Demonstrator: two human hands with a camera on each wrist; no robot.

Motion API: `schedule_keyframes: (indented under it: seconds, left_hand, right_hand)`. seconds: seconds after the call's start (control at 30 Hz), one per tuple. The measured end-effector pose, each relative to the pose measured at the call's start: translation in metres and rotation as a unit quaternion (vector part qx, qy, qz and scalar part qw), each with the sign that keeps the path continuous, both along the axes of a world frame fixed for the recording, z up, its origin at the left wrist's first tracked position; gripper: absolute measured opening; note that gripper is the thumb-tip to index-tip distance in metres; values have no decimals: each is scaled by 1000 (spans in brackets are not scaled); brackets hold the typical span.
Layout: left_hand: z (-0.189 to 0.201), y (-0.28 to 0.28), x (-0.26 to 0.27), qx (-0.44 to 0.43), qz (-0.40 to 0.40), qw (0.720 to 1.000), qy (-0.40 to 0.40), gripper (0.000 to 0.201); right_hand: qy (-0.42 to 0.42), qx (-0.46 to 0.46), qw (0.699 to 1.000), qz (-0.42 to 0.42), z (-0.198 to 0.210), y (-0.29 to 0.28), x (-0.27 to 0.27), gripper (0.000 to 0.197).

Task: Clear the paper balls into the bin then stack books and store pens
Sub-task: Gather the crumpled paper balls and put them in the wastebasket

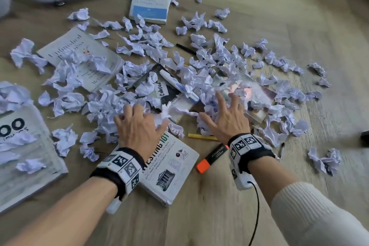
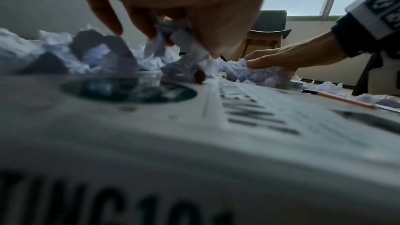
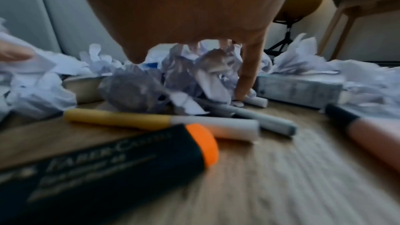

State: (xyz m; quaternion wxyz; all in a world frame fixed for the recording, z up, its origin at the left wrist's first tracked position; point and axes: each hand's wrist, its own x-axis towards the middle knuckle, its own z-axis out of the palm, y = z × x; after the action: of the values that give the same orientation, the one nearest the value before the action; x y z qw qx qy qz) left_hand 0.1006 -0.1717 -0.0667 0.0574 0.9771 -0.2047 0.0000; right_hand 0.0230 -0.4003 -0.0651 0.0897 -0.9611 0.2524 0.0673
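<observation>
Overhead, both hands reach into the paper balls (image 1: 139, 78) on the floor, the left hand (image 1: 137, 124) curled around some; at left-wrist level, its fingers (image 2: 138, 21) pinch paper; at right-wrist level, the right hand (image 3: 184, 14) spreads, holding nothing.

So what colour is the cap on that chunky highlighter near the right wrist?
Bright orange; the highlighter body is black. Head view shows it best.

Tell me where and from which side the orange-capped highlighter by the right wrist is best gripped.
Judging by its pose, grip the orange-capped highlighter across its dark barrel, coming from above. It lies flat on the wooden floor, with bare floor along both long sides, so thumb and fingers could likely close across the flat body. The right hand is nearest, though now spread in the paper balls.
</observation>
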Motion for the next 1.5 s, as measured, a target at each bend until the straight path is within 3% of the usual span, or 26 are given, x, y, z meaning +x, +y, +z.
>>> schedule_keyframes:
  seconds: [0.07,0.17,0.33,0.47,0.57,0.7,0.83,1.0,1.13,1.33,1.5]
  left_hand:
    - [-5,4,2,12,32,999,32,79]
    - [-20,8,9,1,39,993,108,104]
    - [-25,3,11,-12,45,989,138,70]
    - [-25,0,12,-45,45,992,108,36]
    - [-25,8,21,-71,22,989,131,28]
    - [0,31,36,-119,-26,984,131,22]
    - [49,53,45,-159,-78,981,84,16]
    - [88,42,34,-219,-145,963,60,17]
    - [111,19,2,-274,-173,943,78,18]
    - [138,-20,-49,-282,-305,900,133,28]
    - [170,-50,-115,-288,-480,813,160,28]
  right_hand:
    - [17,-18,999,31,-10,11,12,85]
    - [-22,-7,999,39,-20,20,21,75]
    - [-81,48,995,43,-20,23,18,58]
    - [-50,-1,996,71,-10,23,16,55]
    - [-45,-23,996,77,-1,22,10,47]
    - [-85,-8,996,22,17,24,-2,26]
    - [-136,4,991,-14,45,36,-6,24]
    - [-206,19,978,-37,80,57,-10,22]
    - [-191,16,981,-33,118,73,-41,24]
    - [-93,-44,994,-32,176,97,-107,22]
    - [15,-91,995,-22,224,127,-181,28]
